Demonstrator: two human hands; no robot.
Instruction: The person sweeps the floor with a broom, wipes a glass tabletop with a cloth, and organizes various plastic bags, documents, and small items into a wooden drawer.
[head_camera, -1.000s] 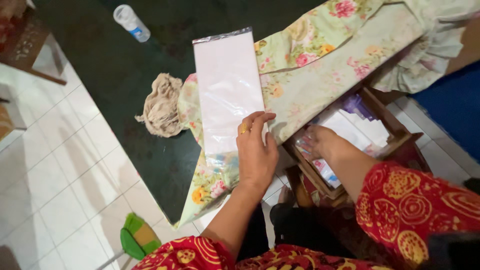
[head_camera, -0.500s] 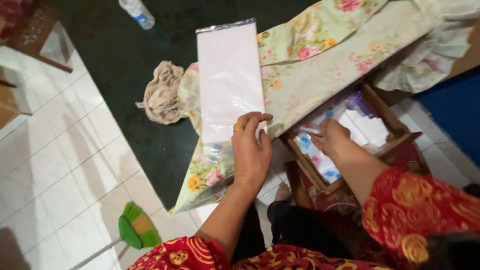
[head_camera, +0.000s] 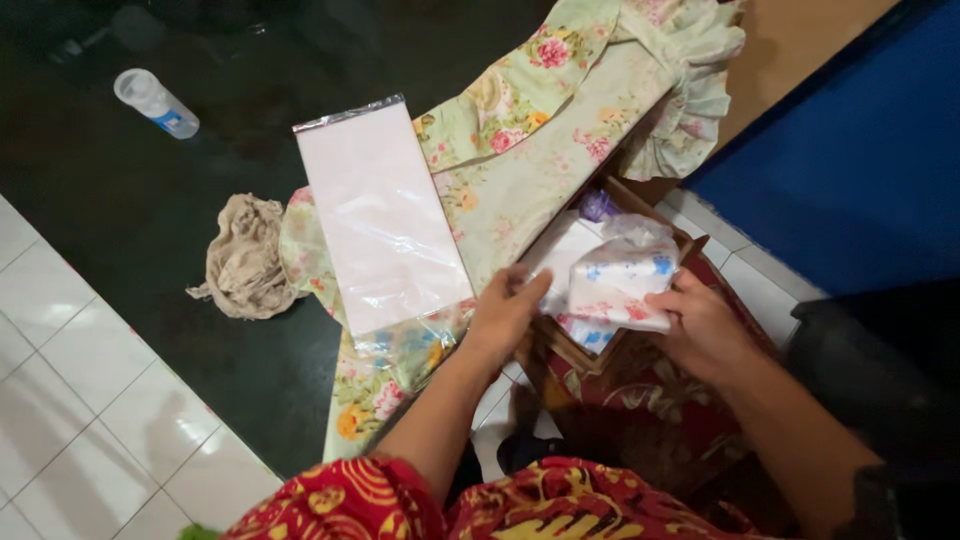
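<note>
- Head view: a soft white packet (head_camera: 622, 283) printed with small flowers is being lifted from the wooden drawer (head_camera: 570, 345), gripped at its lower corner by the curled right hand (head_camera: 705, 325).
- The left hand (head_camera: 505, 312), loosely open, touches the packet's near end, apparently steadying it.
- The clear plastic sleeve (head_camera: 380, 222) lies flat on the floral cloth (head_camera: 520, 180) over the dark worktop (head_camera: 150, 180); bringing the packet to its mouth seems the fitting next move.

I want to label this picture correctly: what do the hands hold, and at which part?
The right hand grips the flowered tissue pack by its lower right edge. The left hand touches its left end.
</note>
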